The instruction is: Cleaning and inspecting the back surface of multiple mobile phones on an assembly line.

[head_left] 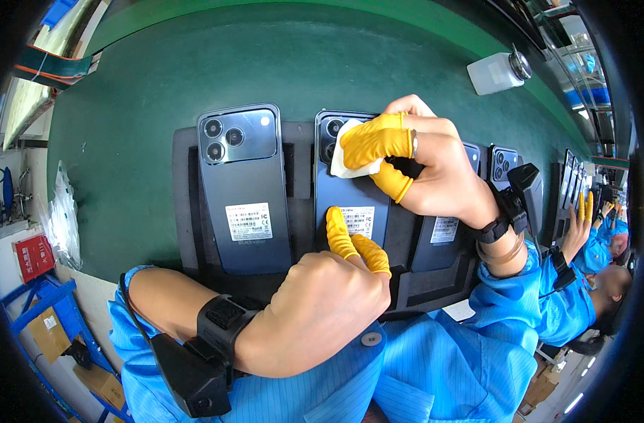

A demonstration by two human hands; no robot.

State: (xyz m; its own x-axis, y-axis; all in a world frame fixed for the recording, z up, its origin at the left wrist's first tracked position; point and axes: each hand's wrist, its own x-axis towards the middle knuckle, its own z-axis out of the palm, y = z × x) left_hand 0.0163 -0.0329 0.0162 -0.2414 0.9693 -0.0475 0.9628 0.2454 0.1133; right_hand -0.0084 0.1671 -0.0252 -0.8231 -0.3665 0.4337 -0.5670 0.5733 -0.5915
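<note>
A dark blue smartphone (350, 194) lies back up in a black foam tray (183, 162), straight ahead of me. My right hand (428, 158), in yellow finger cots, pinches a white wiping cloth (347, 166) against the phone's camera area, hiding part of the lenses. On the same phone's lower back, beside its white label, rest the yellow-cotted fingers of my left hand (322, 296); its other fingers are curled under. To the left lies a second blue phone (244, 190), its three lenses and label showing. Another phone (438, 243) sits partly hidden beneath my right wrist.
A white bottle with a metal top (495, 72) stands at the far right of the green table (146, 77). More phones (504, 161) line the right, where co-workers in blue (569, 303) sit. Clear plastic bags (64, 215) hang at the left edge, near a red box (33, 256).
</note>
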